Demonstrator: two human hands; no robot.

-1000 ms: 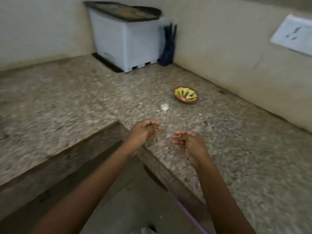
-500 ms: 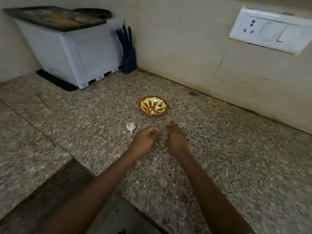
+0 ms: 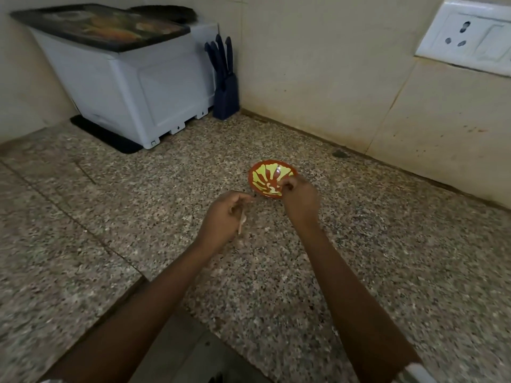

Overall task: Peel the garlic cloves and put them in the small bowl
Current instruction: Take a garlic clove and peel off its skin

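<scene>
Over the small bowl, right hand hides rim, grip unclear; left hand pinches probable peel.

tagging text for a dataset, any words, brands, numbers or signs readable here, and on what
None can be read.
Box: no lettering; tiny marks by its feet, too small to read.
Lid: blurred picture, no words.
Socket plate: no lettering.
Bowl: yellow pattern only.

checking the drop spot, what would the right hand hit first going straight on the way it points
Likely the small bowl: the right hand has curled fingers over its near rim; height above it is unclear.
</scene>
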